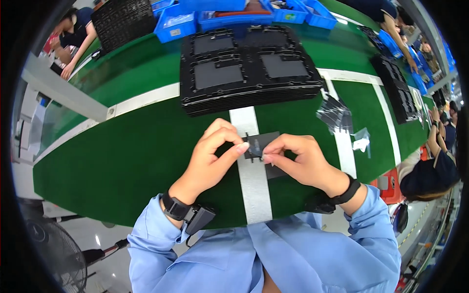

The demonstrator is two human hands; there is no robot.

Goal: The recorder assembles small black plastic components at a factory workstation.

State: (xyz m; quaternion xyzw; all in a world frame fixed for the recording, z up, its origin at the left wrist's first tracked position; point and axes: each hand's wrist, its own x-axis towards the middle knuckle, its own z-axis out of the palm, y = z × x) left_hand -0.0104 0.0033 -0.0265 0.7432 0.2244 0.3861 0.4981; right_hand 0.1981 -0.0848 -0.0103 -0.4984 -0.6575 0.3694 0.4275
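Between my hands is a small dark grey flat piece (258,143), with a thin black strip-like part along its left side. My left hand (211,155) pinches its left edge between thumb and forefinger. Thumb and forefinger of my right hand (304,160) are pressed together at its right lower edge. Both hands are just above the green table, over a white band (254,195). A second dark grey sheet (275,172) shows partly below my right fingers. Fingers cover part of the held piece, so its exact kind is unclear.
Beyond my hands stands a stack of black framed trays (249,88) with grey panels. Clear bags with dark pieces (334,115) and a small clear bag (361,141) lie at right. Blue bins (176,23) line the back. Other people sit at left and right; a fan (53,249) stands lower left.
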